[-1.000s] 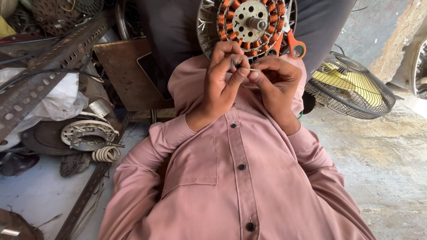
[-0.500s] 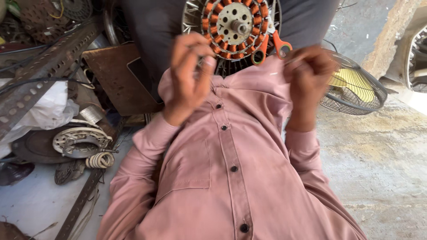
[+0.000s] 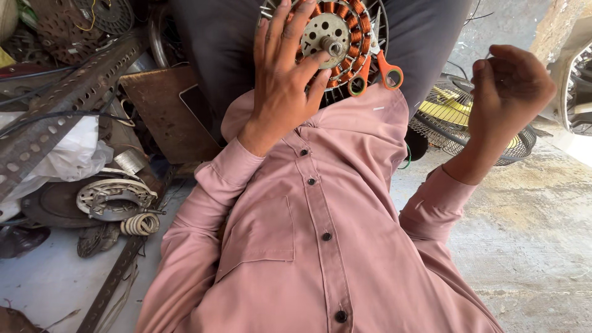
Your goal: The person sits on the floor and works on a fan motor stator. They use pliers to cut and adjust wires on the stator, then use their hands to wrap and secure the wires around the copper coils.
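Our left hand (image 3: 285, 74) is lying open, fingers spread, flat across the fan motor stator (image 3: 333, 38) with its copper windings, which is sitting in our lap at the top of the view. Our right hand (image 3: 509, 92) is hanging apart to the right, fingertips pinched; whether on fine wire, we cannot tell. Orange-handled scissors (image 3: 377, 73) are resting just beside the stator; a fan guard (image 3: 468, 120) is lying on the floor beneath the right hand.

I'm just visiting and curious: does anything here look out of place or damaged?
Yes. Orange-handled scissors lie wedged against the copper-wound motor stator on the person's lap, under the left hand. A fan guard lies flat on the floor, off any fan.
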